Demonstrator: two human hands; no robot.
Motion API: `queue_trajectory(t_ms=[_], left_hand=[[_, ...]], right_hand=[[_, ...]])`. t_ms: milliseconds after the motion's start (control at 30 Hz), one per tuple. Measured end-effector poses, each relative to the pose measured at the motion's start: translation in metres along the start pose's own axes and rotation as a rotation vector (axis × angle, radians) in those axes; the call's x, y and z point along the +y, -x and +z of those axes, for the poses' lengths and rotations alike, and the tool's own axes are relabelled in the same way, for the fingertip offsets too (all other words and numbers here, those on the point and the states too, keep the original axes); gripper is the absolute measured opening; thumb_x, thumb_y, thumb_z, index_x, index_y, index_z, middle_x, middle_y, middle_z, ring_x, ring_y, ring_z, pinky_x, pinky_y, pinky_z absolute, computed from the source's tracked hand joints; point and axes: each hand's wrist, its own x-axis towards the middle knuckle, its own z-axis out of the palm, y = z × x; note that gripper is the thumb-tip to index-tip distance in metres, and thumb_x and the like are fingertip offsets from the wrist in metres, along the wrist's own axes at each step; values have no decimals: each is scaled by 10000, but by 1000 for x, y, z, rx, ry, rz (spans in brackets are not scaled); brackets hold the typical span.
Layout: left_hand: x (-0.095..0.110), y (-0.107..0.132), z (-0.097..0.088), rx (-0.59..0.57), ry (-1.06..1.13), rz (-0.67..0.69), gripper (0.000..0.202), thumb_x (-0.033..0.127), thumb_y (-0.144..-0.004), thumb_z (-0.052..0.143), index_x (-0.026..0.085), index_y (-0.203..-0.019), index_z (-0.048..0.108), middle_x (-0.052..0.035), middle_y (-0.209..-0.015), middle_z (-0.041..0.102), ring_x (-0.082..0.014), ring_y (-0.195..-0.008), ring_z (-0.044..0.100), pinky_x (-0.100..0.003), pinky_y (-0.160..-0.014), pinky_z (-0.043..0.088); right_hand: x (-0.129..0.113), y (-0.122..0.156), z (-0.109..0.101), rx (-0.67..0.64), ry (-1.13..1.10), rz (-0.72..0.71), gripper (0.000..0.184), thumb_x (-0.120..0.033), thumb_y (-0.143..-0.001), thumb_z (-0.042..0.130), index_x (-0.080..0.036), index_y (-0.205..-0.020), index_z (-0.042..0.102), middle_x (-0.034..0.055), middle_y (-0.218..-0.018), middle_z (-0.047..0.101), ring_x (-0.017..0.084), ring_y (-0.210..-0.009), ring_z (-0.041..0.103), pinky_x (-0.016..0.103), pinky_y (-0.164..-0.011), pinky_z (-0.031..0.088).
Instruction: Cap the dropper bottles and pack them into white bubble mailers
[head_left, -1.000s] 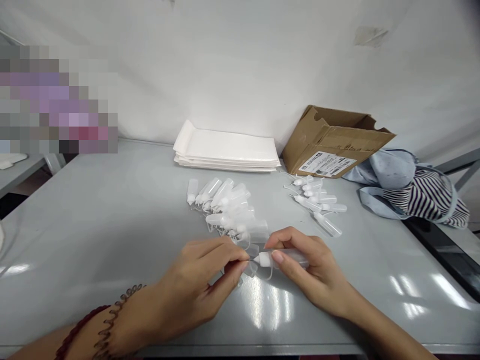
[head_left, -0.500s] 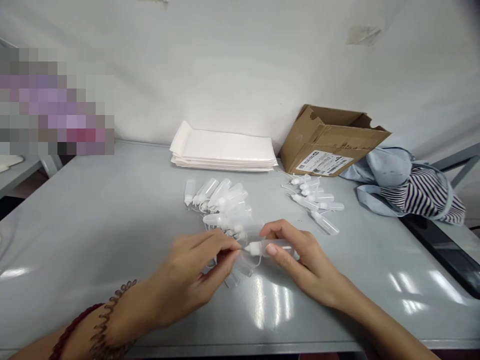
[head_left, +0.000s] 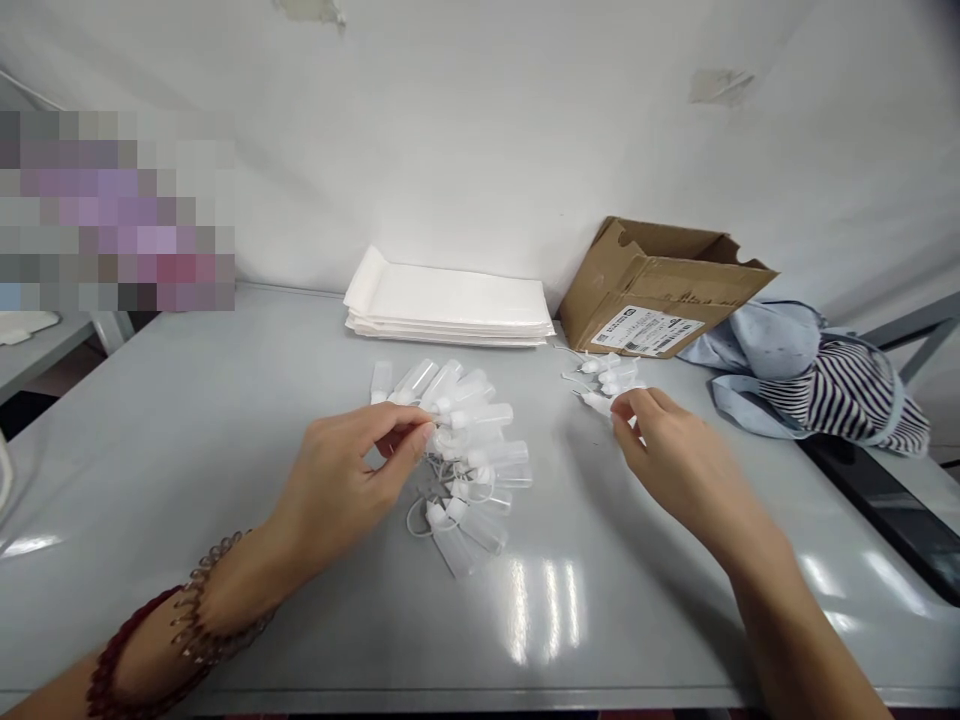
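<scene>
My left hand [head_left: 352, 465] is closed in a pinch at the left edge of a heap of small clear plastic squeeze bottles [head_left: 491, 455]; whatever its fingertips hold is too small to make out. These bottles have white necks, and several have looped white cap straps. Over to the right, my right hand [head_left: 667, 450] has thumb and fingers closed around a needle-tip squeeze bottle [head_left: 595, 402], whose white neck and thin tip point left. The hand hides its body. Just behind it lie other needle-tip bottles [head_left: 619, 375], partly covered by my fingers.
A stack of white padded envelopes [head_left: 457, 295] lies against the wall. Beside it an open cardboard box [head_left: 675, 285] leans with a label in front. A light blue and striped cloth bag [head_left: 832, 380] and a black flat object [head_left: 885, 510] are at right.
My right hand has moved from beside the left hand to the right-hand bottles, and the bottle between my hands is gone from there. My left hand has shifted up and left.
</scene>
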Motion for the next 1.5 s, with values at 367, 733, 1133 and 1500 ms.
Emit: queue_trajectory(t_ms=[367,733,1133,1500], left_hand=[[6,6,0,78,-25,5,158,250,-856,567,172,-955,662,28,-677,694,-97,-602,643,-134,-420,433],[11,12,3,105,-28,120,120,170,-863,572,153,-937,664,46,-654,652,-49,-576,591,-72,-377,387],[11,14,4,128,-13,242,107,142,-878,558,128,-936,647,39,-668,644,-45,-578,588,-93,-473,449],[14,19,7,60,17,319,115,111,-891,544,148,-984,602,35,-746,673,-51,-626,617,-117,-591,478]], right_hand=[[1,-6,6,-88,210,16,223,-149,-893,491,-128,-1100,571,144,-1022,606,303,-986,569,308,-581,401],[-3,-11,19,-95,261,21,226,-67,-876,472,-99,-1060,599,139,-961,597,248,-876,568,289,-578,392],[-4,-11,26,-39,209,-5,189,-104,-871,464,-101,-893,652,178,-947,574,305,-895,544,301,-538,367],[-18,6,7,-13,-673,-108,241,-401,-939,474,-218,-1013,612,24,-973,667,165,-862,606,239,-626,469]])
